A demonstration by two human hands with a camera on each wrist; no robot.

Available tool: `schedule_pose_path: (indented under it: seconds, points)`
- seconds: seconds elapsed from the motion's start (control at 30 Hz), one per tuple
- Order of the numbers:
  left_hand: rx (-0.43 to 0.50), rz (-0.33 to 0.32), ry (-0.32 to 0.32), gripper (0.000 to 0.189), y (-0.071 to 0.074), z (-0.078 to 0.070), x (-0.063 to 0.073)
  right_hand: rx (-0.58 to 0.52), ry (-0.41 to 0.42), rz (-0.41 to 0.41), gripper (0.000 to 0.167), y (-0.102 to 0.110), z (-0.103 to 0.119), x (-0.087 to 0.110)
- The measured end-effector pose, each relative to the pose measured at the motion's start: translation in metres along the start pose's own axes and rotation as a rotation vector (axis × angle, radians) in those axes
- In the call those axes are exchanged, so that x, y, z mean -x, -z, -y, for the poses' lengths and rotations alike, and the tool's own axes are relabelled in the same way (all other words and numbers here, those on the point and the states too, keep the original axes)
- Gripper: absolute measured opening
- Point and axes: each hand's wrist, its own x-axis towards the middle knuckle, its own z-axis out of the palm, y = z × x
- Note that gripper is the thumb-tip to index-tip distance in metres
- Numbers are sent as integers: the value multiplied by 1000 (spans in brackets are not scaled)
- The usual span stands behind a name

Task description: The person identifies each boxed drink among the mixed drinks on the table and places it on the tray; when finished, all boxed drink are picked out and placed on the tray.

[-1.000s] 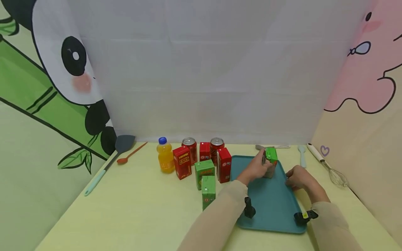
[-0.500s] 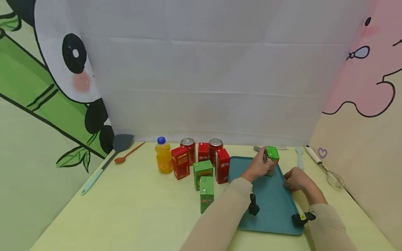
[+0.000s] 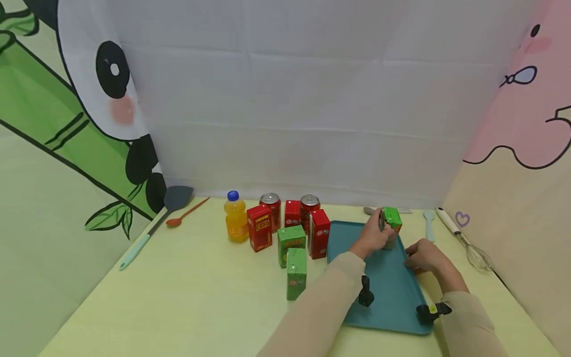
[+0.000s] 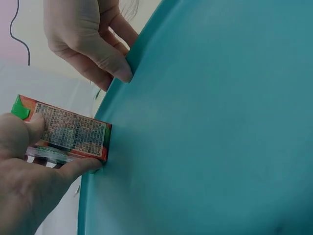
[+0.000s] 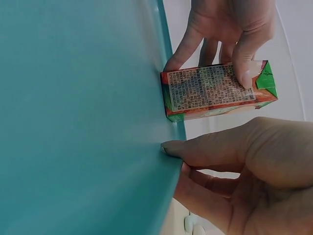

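My left hand (image 3: 373,234) grips a juice box (image 3: 392,217) with a green top, standing upright at the far right corner of the blue-green tray (image 3: 388,297). In the left wrist view, thumb and fingers hold the sides of the juice box (image 4: 73,128), its base down at the tray. My right hand (image 3: 427,255) pinches the tray's right rim, a little nearer than the box. The right wrist view has the right thumb (image 5: 215,147) on the tray's inner face and the other fingers beneath the rim.
Left of the tray stand two green juice boxes (image 3: 296,273), red boxes (image 3: 319,234), two red cans (image 3: 270,210) and an orange juice bottle (image 3: 236,220). A whisk (image 3: 477,255) and a pale blue utensil (image 3: 429,225) lie right; a spatula (image 3: 153,228) and red spoon (image 3: 185,214) lie left.
My left hand has shifted slightly right with the juice box, along the tray's far end. The right hand keeps its hold on the rim. The head view has moved a little.
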Motion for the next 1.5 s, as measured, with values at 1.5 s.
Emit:
schedule_pose_path:
  seconds: [1.5]
  points:
    - [19, 41, 126, 85, 9, 2, -9, -13, -28, -4, 48, 2, 0, -3]
